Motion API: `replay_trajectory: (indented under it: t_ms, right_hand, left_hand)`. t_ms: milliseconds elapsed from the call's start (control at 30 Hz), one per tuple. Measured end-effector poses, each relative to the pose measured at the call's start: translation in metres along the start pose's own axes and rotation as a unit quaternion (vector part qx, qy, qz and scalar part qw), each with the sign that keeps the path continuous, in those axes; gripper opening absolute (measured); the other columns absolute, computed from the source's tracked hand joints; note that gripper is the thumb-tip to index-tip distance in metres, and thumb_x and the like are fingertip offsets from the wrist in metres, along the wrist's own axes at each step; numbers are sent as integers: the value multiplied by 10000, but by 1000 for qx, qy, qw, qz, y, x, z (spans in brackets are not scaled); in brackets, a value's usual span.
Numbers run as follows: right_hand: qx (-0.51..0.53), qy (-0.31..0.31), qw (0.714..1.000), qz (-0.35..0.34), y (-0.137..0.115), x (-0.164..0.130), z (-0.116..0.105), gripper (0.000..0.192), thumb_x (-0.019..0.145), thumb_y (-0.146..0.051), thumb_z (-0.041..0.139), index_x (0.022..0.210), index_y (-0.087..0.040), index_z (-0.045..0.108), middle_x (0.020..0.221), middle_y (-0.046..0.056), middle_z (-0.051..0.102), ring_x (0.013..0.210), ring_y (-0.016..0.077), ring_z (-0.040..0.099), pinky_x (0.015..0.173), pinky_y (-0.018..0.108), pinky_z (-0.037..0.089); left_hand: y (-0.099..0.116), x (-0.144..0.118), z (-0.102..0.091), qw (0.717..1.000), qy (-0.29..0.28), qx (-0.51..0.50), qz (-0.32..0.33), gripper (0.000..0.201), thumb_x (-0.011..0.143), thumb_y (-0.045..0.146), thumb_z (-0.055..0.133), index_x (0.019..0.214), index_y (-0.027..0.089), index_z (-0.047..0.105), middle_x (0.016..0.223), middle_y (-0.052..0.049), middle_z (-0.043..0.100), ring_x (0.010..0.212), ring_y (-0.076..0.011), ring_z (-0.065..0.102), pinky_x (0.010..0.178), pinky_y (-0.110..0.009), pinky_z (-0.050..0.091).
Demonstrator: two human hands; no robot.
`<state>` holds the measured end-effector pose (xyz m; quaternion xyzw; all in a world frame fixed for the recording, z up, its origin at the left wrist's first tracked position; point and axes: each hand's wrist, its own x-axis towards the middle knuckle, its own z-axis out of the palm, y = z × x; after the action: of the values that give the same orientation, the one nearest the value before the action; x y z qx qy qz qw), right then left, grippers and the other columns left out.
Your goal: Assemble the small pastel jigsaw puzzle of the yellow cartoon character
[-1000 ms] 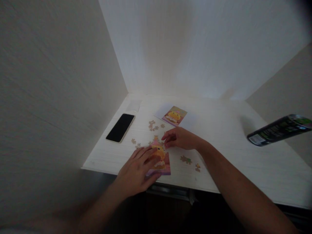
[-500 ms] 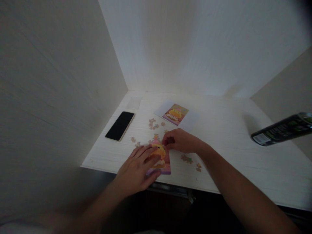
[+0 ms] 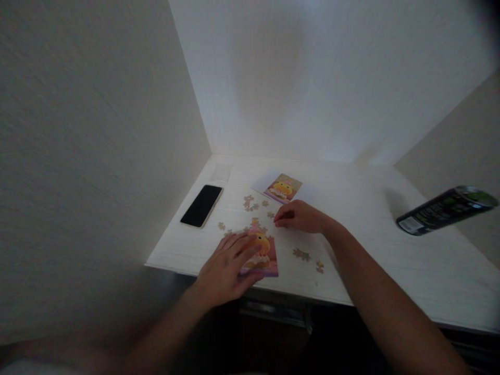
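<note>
My left hand (image 3: 230, 260) lies with fingers stretched out over a partly assembled jigsaw puzzle (image 3: 269, 266), covering its left side. The puzzle shows a yellow character with a cake on a pink ground, and its upper edge is uneven. Up and to the right of it, my right hand (image 3: 299, 216) is closed, thumb and fingertips together at the table; whatever they may hold is hidden. A loose puzzle piece (image 3: 271, 214) lies just beside those fingertips. More loose pieces (image 3: 249, 202) are scattered beyond the puzzle, and a small cluster of pieces (image 3: 301, 254) lies to its right.
A picture card (image 3: 284, 188) with the same design rests on white paper behind the pieces. To the left are a black-screened phone (image 3: 202, 206) and a clear plastic sleeve (image 3: 222, 172). A dark can (image 3: 441, 211) stands at the right. Walls enclose the white table (image 3: 363, 208).
My right hand has moved off the puzzle's upper right edge, up and away, to beside a loose piece. My left hand stays on the puzzle. The whole view has shifted slightly.
</note>
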<state>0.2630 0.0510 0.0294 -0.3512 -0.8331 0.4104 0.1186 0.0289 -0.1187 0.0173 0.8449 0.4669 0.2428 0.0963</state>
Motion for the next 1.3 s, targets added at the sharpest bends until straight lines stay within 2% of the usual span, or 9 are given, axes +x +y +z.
replay_trajectory:
  t_ms: [100, 167, 233, 300, 433, 600, 900, 1167, 1300]
  right_hand:
    - [57, 61, 996, 30, 9, -2, -9, 268, 774, -413, 657, 794, -154, 722, 643, 20, 651, 589, 129, 562, 580, 256, 438]
    - [55, 124, 990, 35, 11, -5, -12, 305, 781, -447, 648, 822, -155, 723, 674, 32, 662, 599, 136, 567, 587, 270, 450]
    - [20, 187, 981, 37, 9, -11, -14, 322, 790, -466, 642, 876, -169, 733, 726, 45, 687, 630, 150, 580, 604, 286, 462]
    - [-19, 229, 972, 39, 3, -19, -12, 323, 798, -472, 641, 918, -188, 740, 771, 53, 706, 655, 162, 591, 616, 296, 467]
    - [-66, 258, 962, 52, -7, -36, 0, 278, 820, -421, 629, 940, -194, 735, 787, 53, 714, 648, 165, 602, 630, 303, 478]
    - [-88, 250, 962, 65, -6, -46, 11, 229, 829, -325, 621, 977, -182, 720, 829, 57, 720, 668, 159, 617, 665, 300, 498]
    - [-87, 219, 971, 45, -11, -45, 12, 209, 848, -271, 610, 1007, -188, 717, 888, 61, 719, 732, 157, 631, 705, 293, 502]
    - [-89, 147, 981, 94, -15, -108, 28, 267, 809, -371, 675, 1014, -208, 725, 997, 77, 684, 836, 201, 637, 760, 326, 497]
    - [-68, 147, 983, 89, -11, -123, 42, 276, 796, -372, 694, 1023, -219, 734, 1049, 70, 649, 836, 191, 629, 758, 318, 496]
  left_hand:
    - [-22, -7, -9, 990, 113, -33, -78, 347, 928, 254, 520, 1273, 222, 529, 1304, -106, 592, 1228, -249, 532, 1052, -462, 428]
    - [-41, -11, -21, 977, 162, -3, -137, 292, 903, 181, 485, 1179, 201, 578, 1177, -96, 648, 1120, -239, 589, 987, -439, 472]
    - [-57, -11, -31, 978, 136, 27, -158, 288, 863, 151, 501, 1128, 184, 606, 1056, -83, 678, 970, -228, 630, 886, -413, 516]
    - [-65, -8, -36, 983, 107, 36, -147, 249, 847, 174, 549, 1079, 183, 640, 986, -68, 698, 881, -218, 640, 829, -391, 527]
    - [-63, 3, -30, 990, 78, 36, -110, 180, 851, 216, 606, 1010, 185, 684, 972, -66, 723, 904, -230, 654, 861, -399, 511]
    - [-60, 8, -22, 991, 82, 23, -100, 169, 878, 169, 557, 992, 164, 682, 927, -78, 730, 852, -216, 676, 817, -374, 530]
    - [-58, 1, -23, 991, 104, 3, -86, 153, 898, 165, 545, 992, 167, 665, 952, -72, 723, 896, -205, 679, 831, -362, 544]
    - [-60, 2, -13, 991, 110, -9, -72, 157, 906, 169, 546, 1021, 173, 653, 982, -72, 712, 909, -194, 673, 840, -336, 544]
    - [-63, 6, -8, 992, 106, -9, -71, 161, 916, 177, 539, 1032, 174, 650, 977, -68, 708, 899, -190, 672, 836, -328, 543]
